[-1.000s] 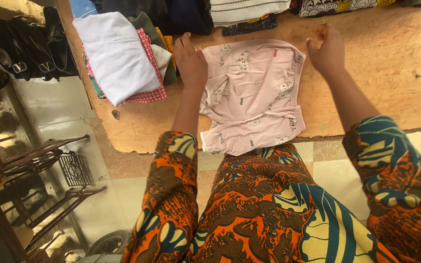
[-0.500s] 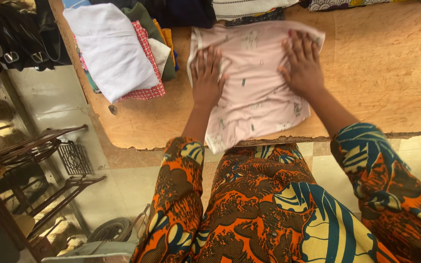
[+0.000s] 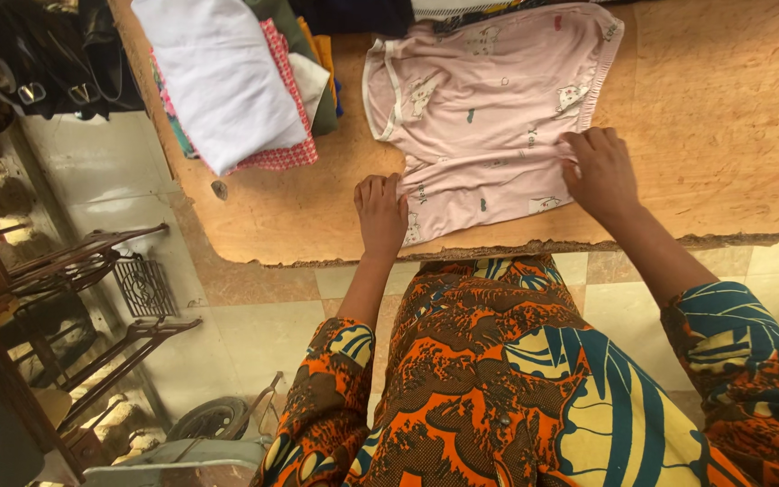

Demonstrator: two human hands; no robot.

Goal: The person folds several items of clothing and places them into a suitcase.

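Flat-palmed, left hand point(image 3: 381, 213) and right hand point(image 3: 600, 173) press the near edge of a pink printed garment point(image 3: 489, 117) (neither grasps it) on the wooden table point(image 3: 723, 135); folded clothes point(image 3: 227, 81) are stacked beside.

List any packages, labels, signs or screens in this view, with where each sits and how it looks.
None show: no package, label, sign or screen.
Pink garment: flat on the wooden table, small cartoon prints, under the left hand and right hand.
Stack of folded clothes: table's left end, white piece on top, red checked one beneath.
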